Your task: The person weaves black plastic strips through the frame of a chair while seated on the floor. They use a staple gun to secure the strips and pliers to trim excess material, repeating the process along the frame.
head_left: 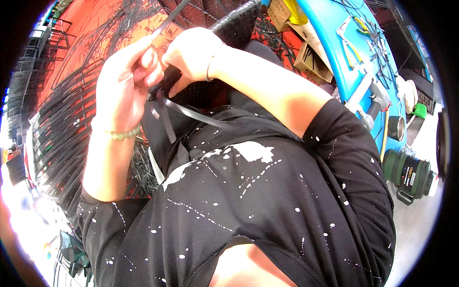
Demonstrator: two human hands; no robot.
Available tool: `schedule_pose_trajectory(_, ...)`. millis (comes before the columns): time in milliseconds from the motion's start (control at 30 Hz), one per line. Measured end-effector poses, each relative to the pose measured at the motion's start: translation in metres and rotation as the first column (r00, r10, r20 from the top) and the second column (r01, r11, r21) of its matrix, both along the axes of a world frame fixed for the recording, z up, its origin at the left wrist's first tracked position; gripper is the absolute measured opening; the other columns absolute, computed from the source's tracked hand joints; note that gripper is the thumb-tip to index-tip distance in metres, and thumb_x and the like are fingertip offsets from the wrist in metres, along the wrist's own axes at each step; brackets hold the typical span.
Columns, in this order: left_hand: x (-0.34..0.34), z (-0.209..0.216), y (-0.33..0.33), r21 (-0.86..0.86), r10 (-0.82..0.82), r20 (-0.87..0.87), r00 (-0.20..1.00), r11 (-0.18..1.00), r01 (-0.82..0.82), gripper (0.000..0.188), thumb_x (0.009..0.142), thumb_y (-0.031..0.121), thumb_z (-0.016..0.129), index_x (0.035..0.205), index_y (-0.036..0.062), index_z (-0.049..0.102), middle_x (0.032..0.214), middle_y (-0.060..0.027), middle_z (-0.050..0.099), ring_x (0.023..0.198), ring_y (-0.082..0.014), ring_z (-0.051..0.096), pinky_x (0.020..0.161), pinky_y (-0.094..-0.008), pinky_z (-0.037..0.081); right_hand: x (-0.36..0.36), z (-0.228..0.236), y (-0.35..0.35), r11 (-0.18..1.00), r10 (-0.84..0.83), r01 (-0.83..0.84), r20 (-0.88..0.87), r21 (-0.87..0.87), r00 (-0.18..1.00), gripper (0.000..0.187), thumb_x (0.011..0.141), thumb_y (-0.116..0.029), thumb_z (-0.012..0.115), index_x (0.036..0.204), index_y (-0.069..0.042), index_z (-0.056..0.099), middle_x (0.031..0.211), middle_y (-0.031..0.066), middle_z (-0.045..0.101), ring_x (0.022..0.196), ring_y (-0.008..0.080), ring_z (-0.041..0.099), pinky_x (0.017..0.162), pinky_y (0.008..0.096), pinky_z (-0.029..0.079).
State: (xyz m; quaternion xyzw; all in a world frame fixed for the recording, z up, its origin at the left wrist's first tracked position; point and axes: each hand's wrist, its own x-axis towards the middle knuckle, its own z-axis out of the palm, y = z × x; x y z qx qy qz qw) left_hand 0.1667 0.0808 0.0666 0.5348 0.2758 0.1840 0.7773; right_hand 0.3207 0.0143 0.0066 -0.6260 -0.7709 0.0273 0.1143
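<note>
The black woven piece (pixel 237 24) is found at the upper middle of the frame, where its rim shows behind the wrist; it seems to be rested against the lap, presumably so that it can be steadied by the body. The widest area is taken up by the black spattered shirt (pixel 267 205), followed by the red surface (pixel 88 36) at the upper left, strewn with dark cuttings. The blue table (pixel 330 24) is set along the upper right, its tools likely laid there so that they can be reached sideways. The left edge is lined by a bundle of dark strips (pixel 67 129), perhaps stacked there as ready stock.

Near the frame's upper middle, the right hand (pixel 193 55) is curled nearly closed, and a dark edge, apparently of the woven piece, is gripped between thumb and fingers, probably as an anchor. The left hand (pixel 126 76) is partly closed beside it: a flat dark strip (pixel 168 21) is pinched at the thumb and forefinger, the other fingers being bent inward, seemingly so that its direction can be controlled. Below both hands, loose strip ends (pixel 201 116) are left hanging over the shirt.
</note>
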Motion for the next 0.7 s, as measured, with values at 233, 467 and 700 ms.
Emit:
schedule_pose_trajectory(233, -0.005, -0.019, 0.034, -0.257, 0.154, 0.080, 0.985, 0.958, -0.129, 0.028, 0.102, 0.018, 0.049, 0.075, 0.0101, 0.046, 0.060, 0.0045, 0.031, 0.058, -0.0091, 0.037, 0.063, -0.0268, 0.036, 0.000, -0.012, 0.001, 0.995, 0.006, 0.002, -0.083, 0.101, 0.997, 0.049, 0.067, -0.058, 0.076, 0.079, -0.012, 0.067, 0.074, 0.0089, 0.066, 0.076, 0.0312, 0.067, 0.069, 0.0433, 0.052)
schedule_pose_trajectory(467, -0.034, -0.090, 0.069, -0.807, 0.343, 0.154, 0.927, 0.584, -0.082, 0.022, 0.101, 0.009, 0.049, 0.080, 0.0076, 0.045, 0.065, 0.0031, 0.037, 0.061, -0.0104, 0.037, 0.063, -0.0249, 0.041, -0.005, -0.014, 0.002, 0.986, 0.080, -0.059, -0.125, 0.159, 0.989, 0.043, 0.073, -0.054, 0.074, 0.090, -0.014, 0.071, 0.079, 0.0066, 0.067, 0.079, 0.0286, 0.067, 0.072, 0.0420, 0.053)
schedule_pose_trajectory(700, -0.034, -0.150, 0.055, -0.446, 0.187, 0.018, 0.982, 0.881, -0.159, 0.021, 0.097, 0.017, 0.059, 0.095, -0.0024, 0.066, 0.081, -0.0083, 0.069, 0.071, -0.0156, 0.065, 0.070, -0.0288, 0.053, -0.006, -0.014, 0.001, 0.929, 0.274, -0.114, -0.443, 0.353, 0.853, 0.029, 0.078, -0.032, 0.074, 0.103, -0.017, 0.072, 0.090, 0.0014, 0.067, 0.083, 0.0245, 0.067, 0.072, 0.0376, 0.052)
